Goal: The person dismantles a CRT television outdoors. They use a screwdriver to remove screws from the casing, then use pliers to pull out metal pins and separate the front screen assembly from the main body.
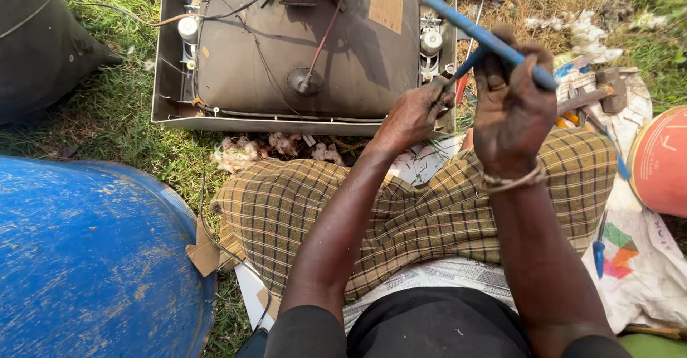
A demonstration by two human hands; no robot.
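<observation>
A: Quick. Your right hand (512, 107) is closed around the crossbar of the blue T-handle driver (486, 39); your left hand (415, 111) pinches its shaft low, at the right rim of the opened TV chassis (168, 79).

B: Risk?

A: The tip is hidden behind your left hand, so I can't tell if it's seated. If it slips under torque, it'll likely jab those fingers or skid toward the grey picture tube (286, 50). The hammer (605, 89) lies just beside your right wrist; bump it and you lose aim.

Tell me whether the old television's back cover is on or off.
Off. The television lies face down, its grey picture tube and wires bare inside the frame.
</observation>
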